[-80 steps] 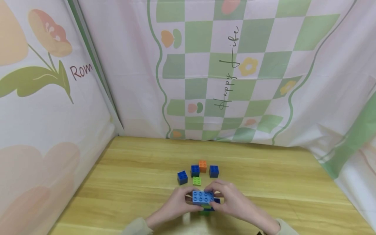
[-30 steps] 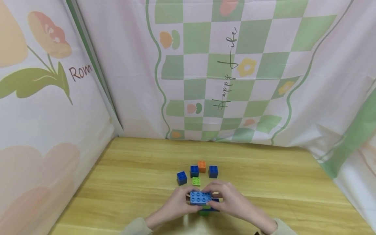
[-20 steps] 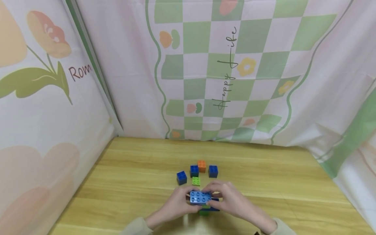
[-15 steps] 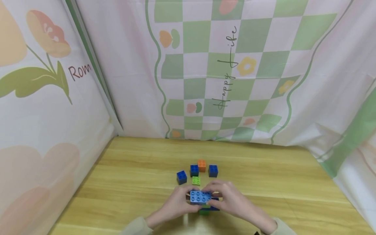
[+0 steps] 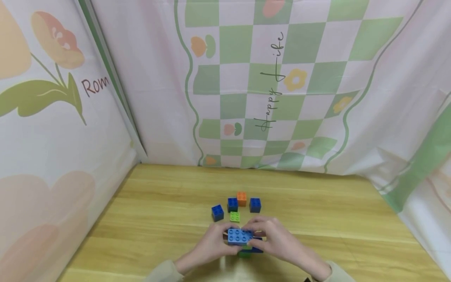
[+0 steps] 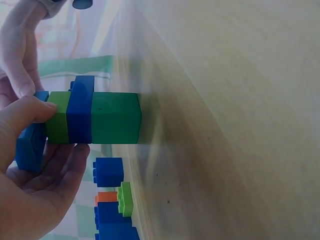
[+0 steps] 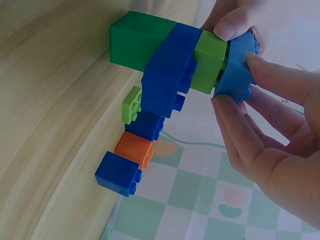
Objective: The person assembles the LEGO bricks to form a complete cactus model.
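Note:
A stack of toy building bricks stands on the table in front of me. Its bottom is a dark green brick (image 7: 142,42), then a longer dark blue brick (image 7: 167,72) jutting to the right, then a lime green brick (image 7: 206,62). A light blue eight-stud brick (image 5: 237,236) lies on top, with a narrow gap showing under it in the right wrist view. My right hand (image 5: 280,239) pinches this brick at its right end between thumb and fingers. My left hand (image 5: 211,242) curls round the stack's upper left side, thumb tip at the lime green brick.
Beyond the hands lie loose bricks: a flat lime green one (image 5: 235,217), an orange one (image 5: 241,199), and dark blue ones at left (image 5: 217,212), middle (image 5: 232,205) and right (image 5: 255,205). Patterned curtains (image 5: 162,117) enclose the wooden table (image 5: 158,203) at back and sides.
Since the oldest frame the light blue brick and the fingers on it have shifted slightly left. Over the last second almost nothing moves, and the loose bricks stay put.

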The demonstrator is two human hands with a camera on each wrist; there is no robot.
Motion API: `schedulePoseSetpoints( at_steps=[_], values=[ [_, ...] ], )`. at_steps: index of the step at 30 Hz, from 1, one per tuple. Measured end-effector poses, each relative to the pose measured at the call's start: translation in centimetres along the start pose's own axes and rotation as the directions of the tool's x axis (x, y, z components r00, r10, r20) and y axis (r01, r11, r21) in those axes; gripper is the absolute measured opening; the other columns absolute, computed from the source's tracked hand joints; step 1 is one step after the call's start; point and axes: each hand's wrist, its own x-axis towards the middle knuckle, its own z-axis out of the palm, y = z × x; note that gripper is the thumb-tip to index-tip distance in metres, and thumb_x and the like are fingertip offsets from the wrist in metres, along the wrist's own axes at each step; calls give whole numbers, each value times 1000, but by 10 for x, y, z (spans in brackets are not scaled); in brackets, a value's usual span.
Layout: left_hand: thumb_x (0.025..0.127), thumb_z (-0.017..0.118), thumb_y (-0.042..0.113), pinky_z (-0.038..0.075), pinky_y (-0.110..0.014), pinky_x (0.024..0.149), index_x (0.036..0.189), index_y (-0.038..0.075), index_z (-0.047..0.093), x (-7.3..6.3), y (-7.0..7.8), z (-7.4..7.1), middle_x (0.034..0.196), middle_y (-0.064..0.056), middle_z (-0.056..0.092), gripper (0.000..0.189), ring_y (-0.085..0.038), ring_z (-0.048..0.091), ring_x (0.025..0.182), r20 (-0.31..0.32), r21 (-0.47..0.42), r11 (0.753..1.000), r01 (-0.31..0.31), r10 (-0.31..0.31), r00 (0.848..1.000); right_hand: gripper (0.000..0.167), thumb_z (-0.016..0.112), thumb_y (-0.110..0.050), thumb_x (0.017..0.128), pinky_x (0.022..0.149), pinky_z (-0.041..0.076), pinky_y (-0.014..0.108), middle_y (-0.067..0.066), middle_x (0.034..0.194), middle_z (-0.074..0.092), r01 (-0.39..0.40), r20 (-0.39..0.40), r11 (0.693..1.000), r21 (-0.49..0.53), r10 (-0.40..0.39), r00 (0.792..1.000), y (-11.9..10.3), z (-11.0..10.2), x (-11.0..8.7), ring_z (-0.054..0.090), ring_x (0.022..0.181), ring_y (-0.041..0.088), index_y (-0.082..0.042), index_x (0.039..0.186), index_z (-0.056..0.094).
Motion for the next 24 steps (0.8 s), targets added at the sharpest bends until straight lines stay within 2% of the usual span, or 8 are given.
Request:
schedulePoseSetpoints(
  at_steps=[13,24],
  values=[
    [76,81,15,54,-12,78,113,12,67,1,1,2,109,0,69,39,2,63,92,-15,53,998,23,-23,1000,27,75,-7,86,74,59,16,13,108,70,5,-4,1000,-2,-5,1000,0,0,-1,73,93,24,-1,113,71],
    [75,82,18,52,-15,82,109,17,69,2,1,3,108,3,70,36,2,59,92,-43,143,990,8,-2,999,29,78,-8,82,69,55,8,11,102,72,50,-35,993,-107,-54,998,-1,3,0,72,84,14,-3,110,73]
  ],
)
